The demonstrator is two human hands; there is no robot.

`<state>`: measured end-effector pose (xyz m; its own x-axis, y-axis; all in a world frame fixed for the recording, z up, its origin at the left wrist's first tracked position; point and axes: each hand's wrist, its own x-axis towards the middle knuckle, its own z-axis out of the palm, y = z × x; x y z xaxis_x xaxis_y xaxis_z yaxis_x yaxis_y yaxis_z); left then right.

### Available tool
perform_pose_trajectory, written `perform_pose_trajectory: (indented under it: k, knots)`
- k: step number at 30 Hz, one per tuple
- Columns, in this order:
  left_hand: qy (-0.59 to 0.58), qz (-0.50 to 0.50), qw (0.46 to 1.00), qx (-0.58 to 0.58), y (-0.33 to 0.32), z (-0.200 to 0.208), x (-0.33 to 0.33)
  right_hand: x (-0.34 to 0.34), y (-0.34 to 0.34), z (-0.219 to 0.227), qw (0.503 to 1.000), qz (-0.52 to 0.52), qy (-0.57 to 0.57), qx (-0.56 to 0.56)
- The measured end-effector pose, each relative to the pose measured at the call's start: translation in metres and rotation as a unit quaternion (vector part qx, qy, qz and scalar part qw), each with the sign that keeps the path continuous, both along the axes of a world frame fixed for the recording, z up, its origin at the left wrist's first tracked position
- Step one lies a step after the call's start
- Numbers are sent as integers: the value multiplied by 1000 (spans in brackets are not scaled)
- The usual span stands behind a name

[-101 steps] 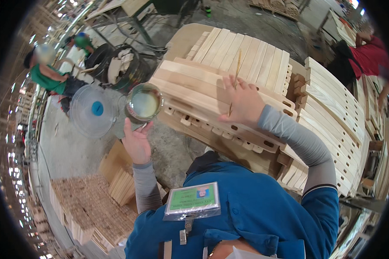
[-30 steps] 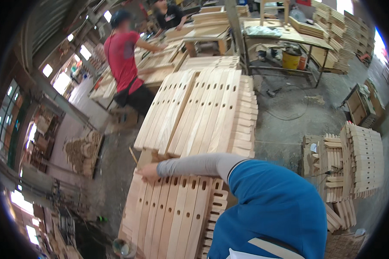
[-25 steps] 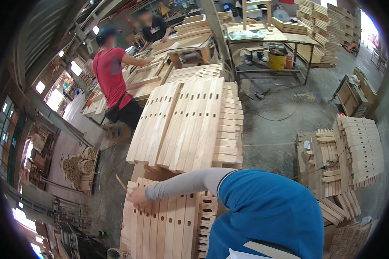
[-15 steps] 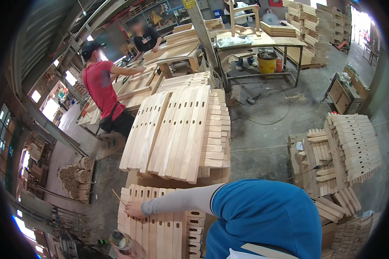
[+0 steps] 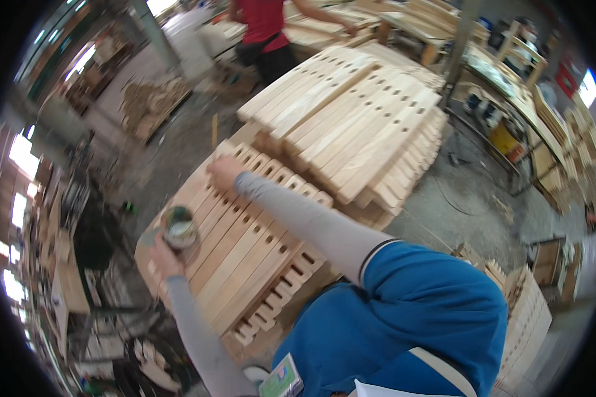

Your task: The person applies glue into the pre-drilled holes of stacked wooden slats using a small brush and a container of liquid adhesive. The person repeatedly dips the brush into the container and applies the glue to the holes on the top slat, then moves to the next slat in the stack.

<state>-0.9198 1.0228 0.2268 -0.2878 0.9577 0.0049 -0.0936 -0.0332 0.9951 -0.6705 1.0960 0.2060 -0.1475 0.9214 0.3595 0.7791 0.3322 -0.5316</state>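
Note:
My right hand (image 5: 225, 173) is closed over the far end of a row of pale wooden slats (image 5: 226, 264), beside their oval slots. A thin wooden stick (image 5: 214, 131) juts up from its fingers; the stick's lower end is hidden by the hand. At the near left, my left hand (image 5: 165, 258) is wrapped round the side of a small round container (image 5: 179, 228) with pale stuff inside. That container is over the left part of the slats, and I cannot tell whether it rests on them. A greenish patch shows beside this hand, too blurred to make out.
Beyond lies a larger stack of slotted slats (image 5: 357, 119). A person in a red shirt (image 5: 261, 20) works at a table behind it. To the right are a metal-legged table (image 5: 510, 106), a yellow bucket (image 5: 506, 137) and another slat stack (image 5: 526, 317).
The view has swung left and down. My left hand and the container have come fully into sight over the slats. My right hand still has the stick, now pointing more upright.

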Motion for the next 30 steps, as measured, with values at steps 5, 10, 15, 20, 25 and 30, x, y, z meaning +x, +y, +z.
perform_pose_trajectory:
  k: [5,10,15,20,25,30]
  knots:
    - [-44,55,997,30,2,-18,-15,-2,2,-5,997,39,46,48]
    - [-55,58,994,78,3,-7,11,8,8,-12,991,31,83,104]
    - [-40,71,991,103,2,-6,8,3,7,-10,994,39,77,67]
    - [20,64,996,65,0,-10,1,2,4,-9,993,35,80,84]
    - [-10,76,997,8,0,-8,3,2,7,-11,996,32,47,72]
    - [15,62,996,63,0,-4,5,2,8,-8,997,26,37,57]
